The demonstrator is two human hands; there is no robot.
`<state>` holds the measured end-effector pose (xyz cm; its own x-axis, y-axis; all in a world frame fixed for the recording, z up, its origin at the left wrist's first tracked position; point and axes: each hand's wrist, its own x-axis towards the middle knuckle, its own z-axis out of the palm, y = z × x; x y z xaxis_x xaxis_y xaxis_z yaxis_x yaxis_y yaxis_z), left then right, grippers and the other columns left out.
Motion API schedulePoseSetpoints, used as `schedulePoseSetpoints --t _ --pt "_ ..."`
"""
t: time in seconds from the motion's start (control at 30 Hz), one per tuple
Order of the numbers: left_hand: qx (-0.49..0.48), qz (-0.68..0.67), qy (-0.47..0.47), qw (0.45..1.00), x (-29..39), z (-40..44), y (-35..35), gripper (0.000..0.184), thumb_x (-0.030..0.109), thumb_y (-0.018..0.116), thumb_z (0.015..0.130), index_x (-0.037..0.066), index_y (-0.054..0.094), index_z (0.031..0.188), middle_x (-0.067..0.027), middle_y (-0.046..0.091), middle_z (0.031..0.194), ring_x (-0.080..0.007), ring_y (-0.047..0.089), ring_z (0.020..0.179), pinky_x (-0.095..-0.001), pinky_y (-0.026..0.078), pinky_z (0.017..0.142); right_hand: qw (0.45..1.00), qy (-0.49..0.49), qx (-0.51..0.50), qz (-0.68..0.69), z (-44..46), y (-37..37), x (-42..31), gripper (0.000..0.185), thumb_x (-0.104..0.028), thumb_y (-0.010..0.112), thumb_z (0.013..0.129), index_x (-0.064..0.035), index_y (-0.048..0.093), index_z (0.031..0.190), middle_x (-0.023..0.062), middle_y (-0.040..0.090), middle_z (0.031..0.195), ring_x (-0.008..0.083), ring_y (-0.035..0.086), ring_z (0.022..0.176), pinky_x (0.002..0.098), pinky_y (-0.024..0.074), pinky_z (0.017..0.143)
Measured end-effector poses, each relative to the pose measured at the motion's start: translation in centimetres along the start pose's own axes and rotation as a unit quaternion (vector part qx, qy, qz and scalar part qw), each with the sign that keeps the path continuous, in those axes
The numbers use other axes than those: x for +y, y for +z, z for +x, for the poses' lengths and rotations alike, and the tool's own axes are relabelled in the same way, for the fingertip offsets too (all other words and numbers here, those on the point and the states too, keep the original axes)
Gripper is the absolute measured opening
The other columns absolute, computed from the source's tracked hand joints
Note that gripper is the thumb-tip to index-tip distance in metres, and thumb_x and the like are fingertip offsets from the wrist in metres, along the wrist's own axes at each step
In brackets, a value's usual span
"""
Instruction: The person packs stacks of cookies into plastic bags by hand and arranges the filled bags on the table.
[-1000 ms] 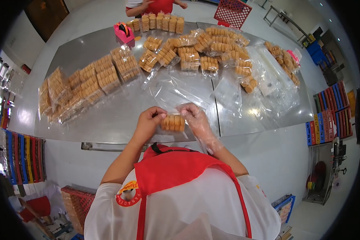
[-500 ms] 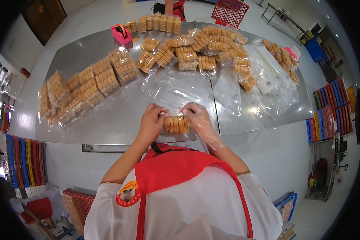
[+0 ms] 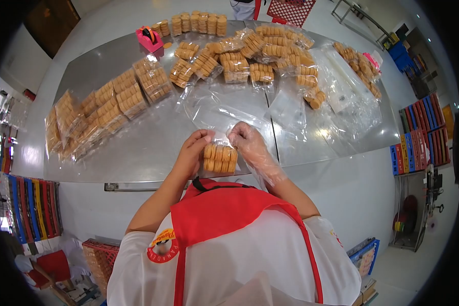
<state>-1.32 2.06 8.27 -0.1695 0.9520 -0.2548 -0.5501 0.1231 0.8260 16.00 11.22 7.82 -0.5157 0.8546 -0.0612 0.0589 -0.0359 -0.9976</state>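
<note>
A clear plastic bag holding two rows of round golden biscuits (image 3: 220,159) is in front of me at the near table edge. My left hand (image 3: 195,145), bare, is closed in a pinch at the bag's upper left corner. On the other side, my right hand (image 3: 249,145) wears a thin clear glove, and its fingers pinch the upper right corner. The film between both hands looks stretched across the top of the biscuits. Just beyond my hands, loose clear plastic bags (image 3: 229,113) lie on the steel table (image 3: 153,148).
Filled biscuit packs (image 3: 107,113) stand in rows at left. More packs (image 3: 234,66) are heaped across the middle. A pink tape dispenser (image 3: 149,40) sits at the far edge beside unwrapped biscuit stacks (image 3: 199,24). Plastic sheets (image 3: 349,102) cover the right side. Another person (image 3: 244,10) stands beyond the table.
The biscuit bag has tipped so both rows now show, where one row showed before. My hands still pinch its top corners, and the bag has shifted slightly left. The person opposite has moved right.
</note>
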Motion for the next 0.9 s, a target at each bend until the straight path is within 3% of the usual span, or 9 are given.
schedulePoseSetpoints --t 0.07,0.17,0.27,0.37,0.47,0.57,0.67,0.9 --pt "-0.026 0.0 -0.054 0.998 -0.8 0.0 -1.1 0.027 0.015 0.065 0.09 0.002 0.059 0.113 -0.0042 0.062 0.105 -0.0129 0.06 0.091 -0.0283 0.051 0.083 0.999 0.031 0.01 0.039 0.4 0.0 1.3 0.009 -0.006 0.064 0.088 -0.0018 0.057 0.086 0.0004 0.053 0.075 0.0102 0.046 0.072 0.0279 0.041 0.065" --pt "-0.012 0.107 0.003 0.994 -2.1 0.2 -1.0 0.022 0.014 0.066 0.09 0.002 0.061 0.108 -0.0044 0.063 0.101 -0.0126 0.061 0.087 -0.0271 0.051 0.08 0.998 0.039 0.028 0.051 0.2 0.1 2.0 0.01 -0.008 0.065 0.088 -0.0027 0.057 0.086 0.0 0.053 0.077 0.0096 0.045 0.071 0.0272 0.04 0.065" --pt "0.029 0.112 -0.005 0.993 -3.1 0.6 -1.6 0.014 0.01 0.067 0.09 0.002 0.061 0.099 -0.0045 0.065 0.094 -0.0138 0.063 0.084 -0.0275 0.052 0.078 0.998 0.002 0.062 0.012 0.2 0.7 2.4 0.013 -0.013 0.066 0.09 -0.002 0.059 0.089 0.0003 0.055 0.078 0.0108 0.05 0.075 0.0272 0.043 0.069" --pt "0.053 0.04 -0.005 0.998 -3.4 0.4 -1.4 0.013 0.012 0.071 0.088 0.001 0.064 0.091 -0.0032 0.064 0.08 -0.0096 0.058 0.069 -0.0231 0.047 0.064 0.985 0.058 0.077 0.14 -1.1 1.7 0.0 0.015 -0.014 0.066 0.091 -0.0005 0.062 0.092 0.0016 0.058 0.081 0.0119 0.054 0.079 0.0276 0.0463 0.074" --pt "0.065 0.052 -0.012 0.996 -4.2 0.5 -1.9 0.011 0.011 0.071 0.088 0.002 0.064 0.086 -0.0033 0.063 0.077 -0.0101 0.058 0.068 -0.0241 0.049 0.065 0.969 0.168 -0.023 0.179 -1.6 0.8 1.6 0.017 -0.015 0.066 0.092 0.0008 0.064 0.095 0.0034 0.061 0.086 0.0122 0.056 0.084 0.0277 0.0477 0.079" --pt "0.096 0.039 -0.057 0.993 -3.7 0.2 -1.6 0.01 0.01 0.069 0.089 0.001 0.063 0.09 -0.0048 0.064 0.082 -0.012 0.06 0.07 -0.0257 0.051 0.066 0.978 0.144 -0.006 0.152 -1.8 1.2 1.9 0.015 -0.014 0.065 0.092 0.0 0.064 0.097 0.0046 0.063 0.09 0.0118 0.056 0.085 0.028 0.0475 0.079" --pt "0.061 -0.034 -0.099 0.993 -1.9 -0.4 -0.1 0.011 0.009 0.068 0.089 0.001 0.062 0.095 -0.0069 0.065 0.087 -0.0144 0.062 0.073 -0.0285 0.053 0.068 0.976 0.153 0.006 0.156 -1.7 1.1 2.6 0.014 -0.013 0.064 0.092 -0.0001 0.064 0.098 0.0051 0.063 0.093 0.0122 0.057 0.086 0.0281 0.0479 0.079" --pt "0.056 -0.021 -0.149 0.987 -2.8 -0.1 -1.6 0.016 0.006 0.066 0.088 -0.003 0.062 0.102 -0.0117 0.065 0.096 -0.0199 0.065 0.087 -0.0348 0.054 0.08 0.962 0.192 -0.048 0.187 -2.1 0.9 0.8 0.011 -0.01 0.066 0.092 -0.0011 0.063 0.096 0.0074 0.065 0.093 0.0164 0.061 0.089 0.0313 0.052 0.082"
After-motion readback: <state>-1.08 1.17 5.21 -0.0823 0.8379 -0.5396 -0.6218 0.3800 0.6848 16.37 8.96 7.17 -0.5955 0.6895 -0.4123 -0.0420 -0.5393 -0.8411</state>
